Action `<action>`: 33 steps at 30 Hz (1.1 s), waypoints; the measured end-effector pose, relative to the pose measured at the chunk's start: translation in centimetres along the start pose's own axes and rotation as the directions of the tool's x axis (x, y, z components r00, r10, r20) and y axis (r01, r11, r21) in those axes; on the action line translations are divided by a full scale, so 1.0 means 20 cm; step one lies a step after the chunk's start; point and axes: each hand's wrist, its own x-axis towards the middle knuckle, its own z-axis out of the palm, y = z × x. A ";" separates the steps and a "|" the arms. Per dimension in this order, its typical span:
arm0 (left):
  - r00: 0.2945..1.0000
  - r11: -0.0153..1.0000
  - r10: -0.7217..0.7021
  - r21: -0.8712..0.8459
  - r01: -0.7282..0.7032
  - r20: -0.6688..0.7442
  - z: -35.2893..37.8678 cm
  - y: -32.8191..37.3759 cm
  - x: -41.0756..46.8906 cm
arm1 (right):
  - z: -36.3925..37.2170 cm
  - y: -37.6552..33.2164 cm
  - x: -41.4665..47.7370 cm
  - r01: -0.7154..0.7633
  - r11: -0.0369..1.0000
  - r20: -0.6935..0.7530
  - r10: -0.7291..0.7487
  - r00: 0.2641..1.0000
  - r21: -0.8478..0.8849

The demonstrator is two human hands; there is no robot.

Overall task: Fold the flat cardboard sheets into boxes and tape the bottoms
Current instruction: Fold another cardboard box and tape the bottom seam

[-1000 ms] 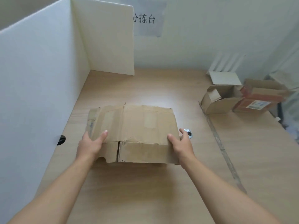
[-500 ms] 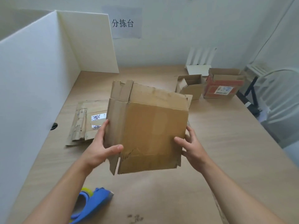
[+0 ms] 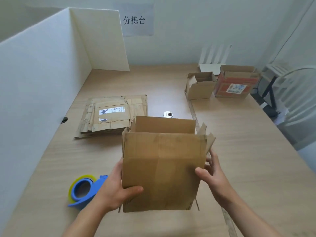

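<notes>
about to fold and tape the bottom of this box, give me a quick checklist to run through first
1. Box opened up: ok. The brown cardboard box is opened into a rectangular tube, its top open.
2. Left hand grip: ok. The thumb lies on the front panel near the lower left corner.
3. Right hand grip: ok. The thumb is on the front panel, the fingers along the right side.
4. Bottom flaps folded in: cannot tell. The underside faces away from the camera.
5. Tape at hand: ok. The blue tape dispenser lies on the wooden table just beside the left hand.
</notes>
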 end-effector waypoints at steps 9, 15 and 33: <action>0.975 0.999 0.049 0.013 -0.047 -0.217 -0.03 0.03 -0.09 | 0.01 -0.04 -0.08 0.144 0.961 0.055 -0.134 0.989 -0.235; 0.976 0.994 0.111 0.013 -0.110 -0.185 -0.02 0.09 -0.14 | 0.01 -0.01 -0.12 0.205 0.946 0.042 -0.200 0.979 -0.253; 0.959 0.947 0.266 0.214 -0.241 -0.096 -0.04 0.31 -0.17 | -0.01 0.03 -0.14 0.208 0.926 0.058 -0.200 0.978 -0.315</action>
